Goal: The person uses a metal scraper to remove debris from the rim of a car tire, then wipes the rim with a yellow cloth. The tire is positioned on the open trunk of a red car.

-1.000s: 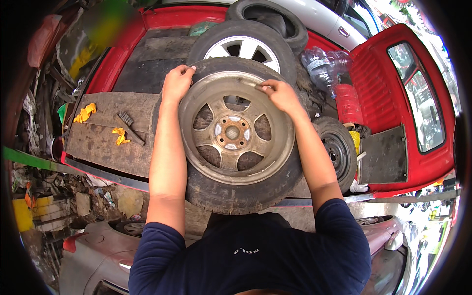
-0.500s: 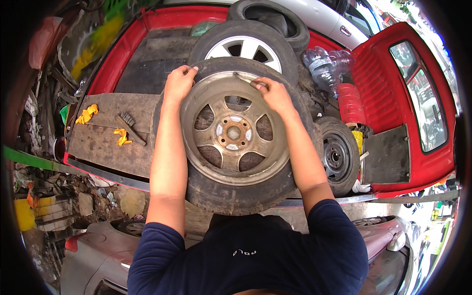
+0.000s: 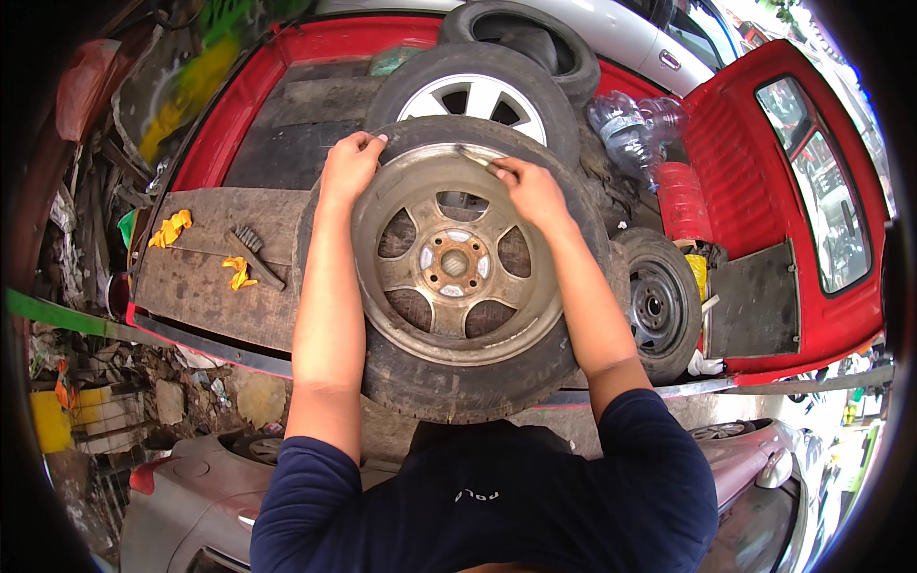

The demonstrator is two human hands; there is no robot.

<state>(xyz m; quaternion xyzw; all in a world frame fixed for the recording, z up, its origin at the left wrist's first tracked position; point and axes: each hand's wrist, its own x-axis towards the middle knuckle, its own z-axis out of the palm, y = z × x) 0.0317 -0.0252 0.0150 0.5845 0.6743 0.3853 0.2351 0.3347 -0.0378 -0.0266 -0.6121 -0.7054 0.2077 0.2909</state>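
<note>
A worn tyre (image 3: 449,390) on a dirty alloy rim (image 3: 449,348) lies in front of me, its bolt holes and spokes showing. My left hand (image 3: 351,164) is closed at the tyre's upper left, thumb and forefinger pinched together; whatever is between them is too small to make out. At the rim's upper right edge, my right hand (image 3: 531,191) pinches a small, slim dark item (image 3: 494,166) whose kind I cannot tell. A dark spot marks the rim's lip just left of those fingertips.
On the board at left lie a wire brush (image 3: 253,253) and crumpled yellow gloves or rags (image 3: 170,229). Behind are a silver-rimmed wheel (image 3: 420,81) and a bare tyre (image 3: 583,72). Clear plastic bottles (image 3: 621,129) and a steel-rimmed wheel (image 3: 659,296) sit at right, beside a red truck cab (image 3: 821,315).
The wheel and truck bed sit slightly lower in the picture. My right hand has shifted a little along the rim's edge; my left hand stays at the tyre's upper left.
</note>
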